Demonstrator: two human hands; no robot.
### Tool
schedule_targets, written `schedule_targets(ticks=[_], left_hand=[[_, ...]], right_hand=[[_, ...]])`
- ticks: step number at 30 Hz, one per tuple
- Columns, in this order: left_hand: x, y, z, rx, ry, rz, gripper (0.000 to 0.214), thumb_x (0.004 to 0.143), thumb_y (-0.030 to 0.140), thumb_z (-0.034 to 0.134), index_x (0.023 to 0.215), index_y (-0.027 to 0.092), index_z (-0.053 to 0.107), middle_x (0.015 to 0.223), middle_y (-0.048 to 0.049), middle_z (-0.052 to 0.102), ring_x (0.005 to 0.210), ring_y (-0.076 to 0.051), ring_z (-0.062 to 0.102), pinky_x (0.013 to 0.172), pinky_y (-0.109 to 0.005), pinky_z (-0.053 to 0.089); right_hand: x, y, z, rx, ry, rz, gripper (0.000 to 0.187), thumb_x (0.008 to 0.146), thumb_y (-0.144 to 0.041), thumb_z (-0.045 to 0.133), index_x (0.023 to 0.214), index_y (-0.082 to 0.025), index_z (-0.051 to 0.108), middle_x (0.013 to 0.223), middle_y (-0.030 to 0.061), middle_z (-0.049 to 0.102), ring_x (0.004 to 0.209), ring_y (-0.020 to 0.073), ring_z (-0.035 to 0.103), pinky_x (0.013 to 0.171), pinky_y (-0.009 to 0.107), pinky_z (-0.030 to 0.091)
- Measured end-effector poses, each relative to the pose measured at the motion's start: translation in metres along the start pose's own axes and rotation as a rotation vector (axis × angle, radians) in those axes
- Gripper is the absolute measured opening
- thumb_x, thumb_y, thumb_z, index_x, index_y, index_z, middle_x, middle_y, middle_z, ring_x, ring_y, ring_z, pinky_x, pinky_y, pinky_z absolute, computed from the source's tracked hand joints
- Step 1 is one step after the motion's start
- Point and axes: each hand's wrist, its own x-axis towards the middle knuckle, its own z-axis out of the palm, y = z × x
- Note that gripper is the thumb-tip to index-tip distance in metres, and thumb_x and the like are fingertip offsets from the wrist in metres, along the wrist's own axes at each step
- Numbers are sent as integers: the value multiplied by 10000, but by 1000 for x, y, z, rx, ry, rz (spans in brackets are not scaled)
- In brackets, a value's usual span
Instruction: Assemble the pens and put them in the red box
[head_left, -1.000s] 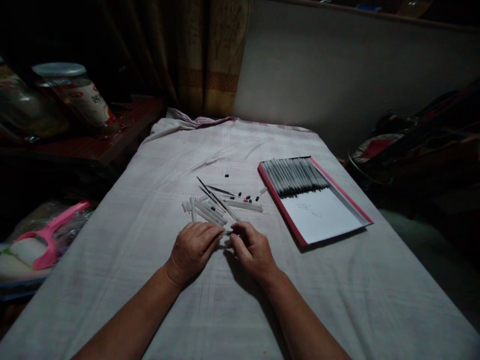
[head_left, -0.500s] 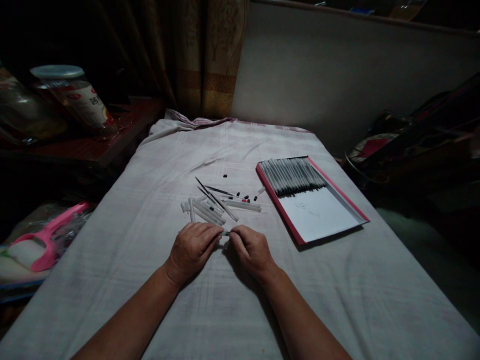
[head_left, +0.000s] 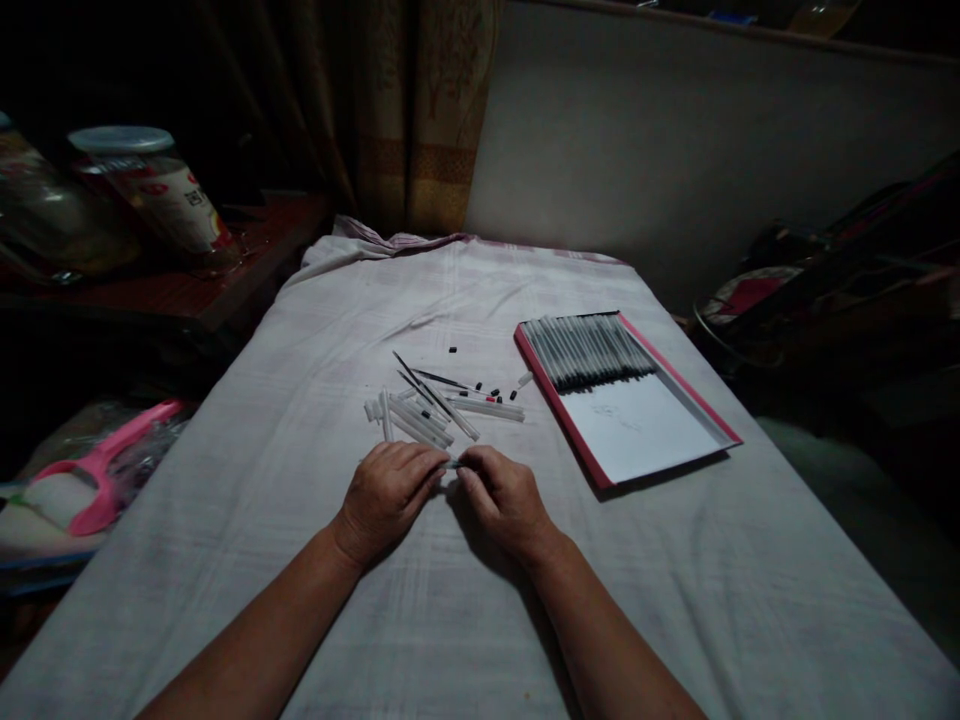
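My left hand and my right hand meet fingertip to fingertip above the cloth, both closed. A thin pen is pinched between them; only a short clear, dark-tipped stretch shows, and the fingers hide the rest. Just beyond my hands lies a loose pile of clear pen barrels. Dark thin refills lie across and behind the pile. Several small black plugs and a red one are scattered to its right.
A red-edged shallow box at the right holds a row of clear pens with black ends. A pale checked cloth covers the table. At the left stand a lidded jar and a pink-handled item. A curtain hangs behind.
The view has shifted very slightly. Both hands keep the same pinch on the pen, and the pile and box lie as before.
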Motion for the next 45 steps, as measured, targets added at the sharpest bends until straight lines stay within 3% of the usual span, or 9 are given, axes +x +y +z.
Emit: schedule_targets(ticks=[5,9,13,23,29,34,38,41,45], left_hand=[[1,1,-1,-1,-4,-2,153,957,252,532,1036,175,638,904,-60,732,794,-183,657,717,-322,467],[3,1,-2,6,-5,4,168,963,259,517,1034,180,647,900,-60,733,788,-182,657,708,-325,462],[2,1,-2,-2,1,3,165,961,257,521,1028,177,649,894,-59,732,783,-182,655,707,-322,459],[1,1,-1,-15,-17,-4,181,960,265,515,1040,187,657,899,-63,731,800,-183,654,724,-325,466],[0,0,0,-39,16,26,174,946,230,529,1066,191,649,917,-68,733,806,-183,657,725,-318,475],[2,2,1,-68,32,11,161,952,232,524,1048,189,646,905,-68,733,802,-182,661,728,-316,479],[4,4,-2,-81,14,38,163,963,254,513,1046,184,634,898,-60,730,800,-177,656,736,-314,475],[4,-10,-9,-9,26,42,201,958,299,527,1102,191,618,977,-74,722,894,-202,650,827,-350,470],[-1,-51,-16,235,159,-241,271,960,323,494,1175,194,597,1062,-109,693,984,-256,631,852,-395,462]], right_hand=[[-2,2,1,13,-12,16,159,898,-244,530,1007,-193,633,839,52,709,702,160,647,669,246,480],[-2,2,0,-21,-18,1,173,927,-256,480,927,-197,643,786,50,697,696,165,641,662,251,474],[-1,1,0,-5,-21,-3,181,897,-235,516,1034,-198,628,847,52,715,719,162,650,683,247,481],[-1,1,0,-74,-28,-20,212,941,-266,448,867,-205,637,738,38,672,652,151,604,637,234,438],[-1,4,4,-23,-20,23,330,966,-307,412,706,-208,589,591,1,596,537,126,538,555,217,398],[-1,0,3,2,-21,26,213,948,-311,453,871,-206,621,724,28,666,640,148,612,623,232,448],[-1,-2,5,7,-40,-14,211,946,-292,458,883,-199,636,748,43,683,666,157,631,637,240,455],[0,1,4,38,24,16,207,942,-281,460,892,-198,643,762,40,689,684,155,644,652,237,461],[2,5,-4,110,168,144,210,926,-305,466,868,-188,629,669,13,651,605,150,621,596,235,461]])
